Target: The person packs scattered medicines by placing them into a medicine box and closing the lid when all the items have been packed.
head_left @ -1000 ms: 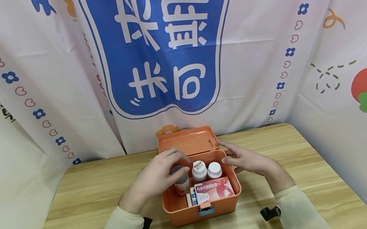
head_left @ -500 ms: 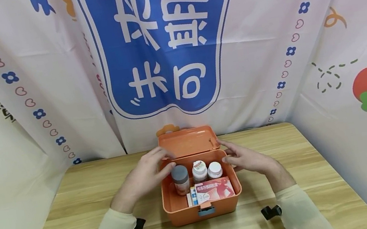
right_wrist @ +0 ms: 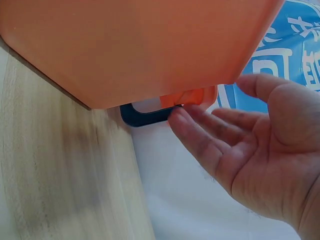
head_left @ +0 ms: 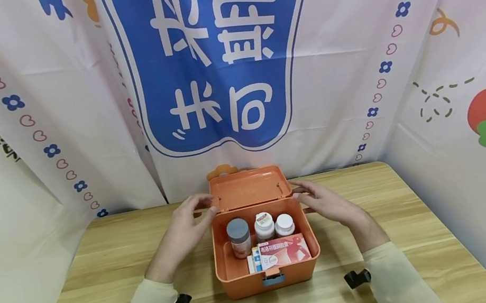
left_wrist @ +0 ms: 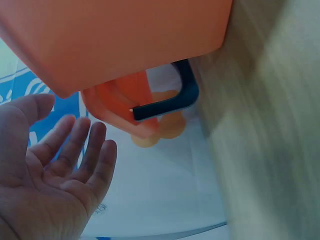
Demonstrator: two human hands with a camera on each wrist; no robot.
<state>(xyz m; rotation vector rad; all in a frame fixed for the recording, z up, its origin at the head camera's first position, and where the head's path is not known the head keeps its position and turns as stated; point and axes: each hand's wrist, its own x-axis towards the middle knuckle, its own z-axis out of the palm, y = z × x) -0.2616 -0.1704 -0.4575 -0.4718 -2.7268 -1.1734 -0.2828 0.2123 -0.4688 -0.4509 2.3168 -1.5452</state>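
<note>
An orange medicine box stands on the table with its lid tipped back. Inside are a grey-capped bottle, two white-capped bottles, one at the middle and a smaller one at the right, a pink medicine box and thin white-and-blue boxes. My left hand is beside the box's back left corner, near the lid, its fingers loosely bent around nothing. At the back right corner is my right hand, fingers extended near the lid's edge. A dark handle shows behind the box in both wrist views.
The wooden table runs up to a printed cloth backdrop close behind the lid. Cloth walls flank both sides. A blue-grey latch sits on the box's front.
My left hand has drawn back from above the grey-capped bottle, moving left to the box's back left corner. The right hand has shifted slightly up along the right side.
</note>
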